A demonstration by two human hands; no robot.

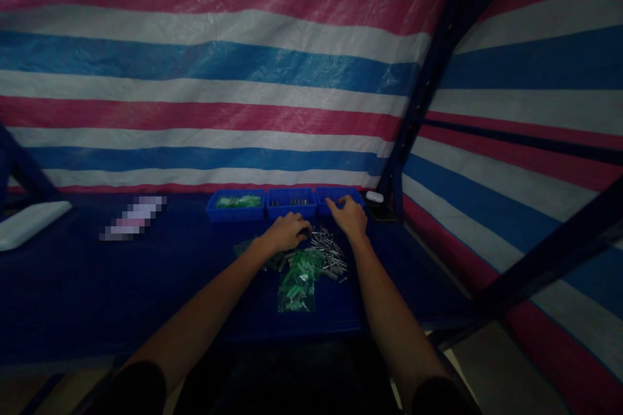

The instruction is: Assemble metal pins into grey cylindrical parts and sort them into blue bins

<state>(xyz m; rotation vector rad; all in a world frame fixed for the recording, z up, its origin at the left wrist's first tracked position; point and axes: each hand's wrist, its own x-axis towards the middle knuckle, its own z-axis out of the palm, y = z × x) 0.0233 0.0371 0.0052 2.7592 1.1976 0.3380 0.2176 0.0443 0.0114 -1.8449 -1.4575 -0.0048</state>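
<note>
My left hand [288,232] is over the left side of a heap of thin metal pins [329,249], its fingers curled inward and their tips hidden. Whatever it may hold cannot be made out. At the front edge of the right blue bin [335,193] is my right hand [351,215], thumb and forefinger apart, with nothing visible between them. Clear bags with green pieces [298,279] lie on the near side of the heap, and short metal cylinders [331,274] are scattered at its lower right.
The left bin [236,213] contains green bagged pieces, and the middle bin [292,211] has several metal cylinders. Behind the right bin's corner are a white case [374,196] and a dark phone-like slab [383,213]. A white flat object [32,224] lies far left. Blue frame posts [396,175] border the table.
</note>
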